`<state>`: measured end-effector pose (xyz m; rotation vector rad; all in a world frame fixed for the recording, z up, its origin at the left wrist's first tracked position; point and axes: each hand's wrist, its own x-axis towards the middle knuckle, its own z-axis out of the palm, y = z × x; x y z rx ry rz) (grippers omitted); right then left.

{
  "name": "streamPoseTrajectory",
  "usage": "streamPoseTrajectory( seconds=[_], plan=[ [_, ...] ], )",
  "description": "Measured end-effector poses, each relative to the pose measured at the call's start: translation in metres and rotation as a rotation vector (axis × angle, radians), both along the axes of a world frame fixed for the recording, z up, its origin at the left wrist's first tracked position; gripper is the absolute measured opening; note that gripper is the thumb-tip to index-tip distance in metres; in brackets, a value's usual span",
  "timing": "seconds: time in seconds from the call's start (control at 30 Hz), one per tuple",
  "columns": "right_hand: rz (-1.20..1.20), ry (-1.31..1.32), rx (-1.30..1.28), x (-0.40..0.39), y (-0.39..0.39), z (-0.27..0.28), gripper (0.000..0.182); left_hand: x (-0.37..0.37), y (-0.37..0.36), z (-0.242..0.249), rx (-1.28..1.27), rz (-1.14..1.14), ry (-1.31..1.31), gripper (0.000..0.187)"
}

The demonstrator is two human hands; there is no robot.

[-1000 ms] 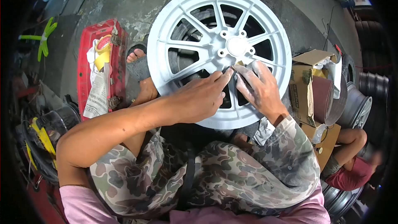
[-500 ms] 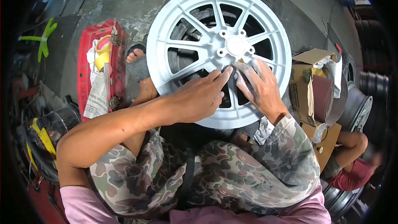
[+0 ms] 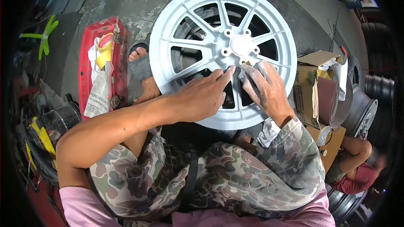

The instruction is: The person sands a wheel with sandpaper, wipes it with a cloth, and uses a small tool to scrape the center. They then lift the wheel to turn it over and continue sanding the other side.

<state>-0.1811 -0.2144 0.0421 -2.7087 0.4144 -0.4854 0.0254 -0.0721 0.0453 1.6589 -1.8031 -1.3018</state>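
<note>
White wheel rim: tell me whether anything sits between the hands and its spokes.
Only a small piece of sandpaper, pressed under the right hand against a spoke by the hub. The left hand rests directly on the white wheel rim, fingertips on the same spoke.

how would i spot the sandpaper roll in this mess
Start at the big white wheel in the middle, then look right to the open cardboard box. The sandpaper roll sticks out of it: a reddish-brown curled sheet, unlike the silver rims beside it.

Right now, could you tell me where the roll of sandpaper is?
In the head view, the sandpaper roll stands at the right, in the cardboard box beside the white wheel rim.
</note>
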Motion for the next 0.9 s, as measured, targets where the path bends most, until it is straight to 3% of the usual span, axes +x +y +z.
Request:
streamPoseTrajectory(
  seconds=[0.37,0.43,0.47,0.53,0.57,0.63,0.67,0.73,0.77,0.9],
  plan=[
    [-0.062,0.061,0.018,-0.025,-0.002,0.005,0.039,0.001,-0.005,0.007,0.054,0.007,-0.021,0.072],
    [-0.166,0.058,0.070,-0.025,0.000,0.012,0.040,-0.004,-0.005,-0.004,-0.197,0.051,-0.005,0.069],
    [-0.169,0.055,0.071,-0.023,0.000,0.014,0.040,-0.009,-0.004,-0.016,-0.197,0.047,-0.006,0.069],
    [-0.179,0.023,0.031,-0.019,-0.001,0.018,0.042,-0.022,-0.003,-0.037,-0.525,0.120,-0.101,0.069],
    [-0.174,0.056,0.044,-0.019,-0.002,0.017,0.042,-0.021,-0.005,-0.026,-0.530,0.123,-0.106,0.069],
    [-0.152,-0.006,-0.005,-0.017,-0.006,0.010,0.041,-0.016,-0.007,0.008,-0.001,0.045,0.072,0.066],
    [-0.139,-0.062,-0.047,-0.016,-0.006,0.008,0.040,-0.019,-0.004,0.014,0.001,0.048,0.072,0.066],
    [-0.157,-0.058,-0.100,-0.015,-0.008,0.009,0.036,-0.027,0.005,0.022,0.032,-0.212,0.034,0.058],
    [-0.124,-0.068,-0.133,-0.013,-0.009,0.013,0.036,-0.032,0.012,0.019,-0.075,-0.222,0.007,0.051],
    [0.048,0.018,-0.272,-0.001,-0.007,0.016,0.048,-0.028,0.022,0.004,-0.052,-0.306,-0.031,0.047]
  ],
)
